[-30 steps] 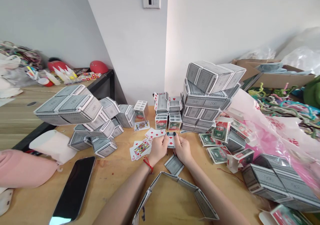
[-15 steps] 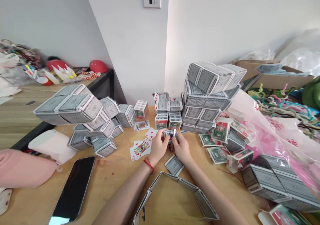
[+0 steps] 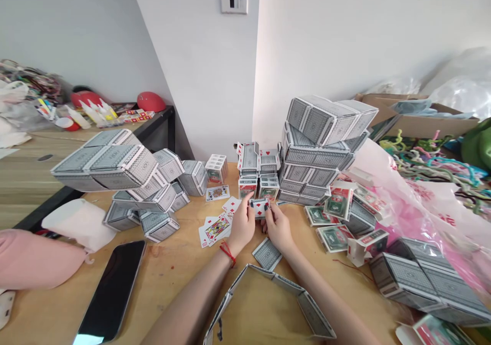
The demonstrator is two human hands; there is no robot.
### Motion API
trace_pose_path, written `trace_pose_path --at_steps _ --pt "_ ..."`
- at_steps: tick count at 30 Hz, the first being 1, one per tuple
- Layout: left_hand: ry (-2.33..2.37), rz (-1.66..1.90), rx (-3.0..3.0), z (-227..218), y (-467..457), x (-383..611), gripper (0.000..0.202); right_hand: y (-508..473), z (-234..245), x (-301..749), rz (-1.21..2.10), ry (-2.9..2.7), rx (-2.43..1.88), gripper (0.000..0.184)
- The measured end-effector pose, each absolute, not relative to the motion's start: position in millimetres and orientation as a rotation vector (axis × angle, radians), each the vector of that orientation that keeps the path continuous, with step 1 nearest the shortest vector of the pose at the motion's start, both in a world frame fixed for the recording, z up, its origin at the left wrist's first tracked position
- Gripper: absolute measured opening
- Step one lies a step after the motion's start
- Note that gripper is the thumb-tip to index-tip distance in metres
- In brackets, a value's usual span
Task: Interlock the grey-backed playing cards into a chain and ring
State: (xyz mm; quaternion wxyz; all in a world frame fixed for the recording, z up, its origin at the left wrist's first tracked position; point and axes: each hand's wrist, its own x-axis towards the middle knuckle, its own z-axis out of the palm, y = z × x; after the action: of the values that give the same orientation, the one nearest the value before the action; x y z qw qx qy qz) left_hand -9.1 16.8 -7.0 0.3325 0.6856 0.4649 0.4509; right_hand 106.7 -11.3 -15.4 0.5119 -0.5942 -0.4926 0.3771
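My left hand [image 3: 241, 225] and my right hand [image 3: 276, 227] meet over the middle of the wooden table [image 3: 172, 278]. Together they pinch a small folded playing card [image 3: 260, 207] with red diamonds, held upright between the fingertips. A red thread bracelet circles my left wrist. Loose face-up cards [image 3: 215, 226] lie just left of my left hand. One face-down card [image 3: 267, 253] lies under my right wrist. A bent ring of joined cards [image 3: 268, 304] sits between my forearms near the front edge.
Stacks of card-built blocks stand at the left [image 3: 115, 166] and back right [image 3: 322, 140]. Small card cubes [image 3: 257, 173] sit behind my hands. A phone [image 3: 111, 288] lies front left, card boxes [image 3: 337, 217] and a pink plastic bag [image 3: 414, 201] at the right.
My hands have lifted the diamond card off the table and folded it up between the fingertips. It now stands higher and more upright than one second ago.
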Motion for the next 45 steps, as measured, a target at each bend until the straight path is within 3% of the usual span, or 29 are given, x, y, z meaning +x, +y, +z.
trace_pose_path --at_steps 12,23,33,39,45 --pt "1.247 1.227 1.836 -3.8 20.8 -12.1 0.021 -12.4 -15.6 107.8 0.798 -1.259 -1.372 0.035" --pt "1.390 1.274 1.791 -10.4 25.8 -15.6 0.019 -9.2 -21.8 110.3 1.014 -1.266 -1.191 0.041" --pt "1.048 1.135 1.525 2.2 17.4 -14.7 0.022 -4.1 -22.0 116.5 0.800 -1.111 -1.340 0.030" --pt "0.811 0.932 1.050 2.0 18.9 -12.6 0.030 -2.9 -14.0 121.1 0.736 -1.109 -1.237 0.020" --pt "0.625 0.786 0.835 4.7 20.5 -14.2 0.026 -2.7 -14.6 120.9 0.753 -1.072 -1.196 0.019"
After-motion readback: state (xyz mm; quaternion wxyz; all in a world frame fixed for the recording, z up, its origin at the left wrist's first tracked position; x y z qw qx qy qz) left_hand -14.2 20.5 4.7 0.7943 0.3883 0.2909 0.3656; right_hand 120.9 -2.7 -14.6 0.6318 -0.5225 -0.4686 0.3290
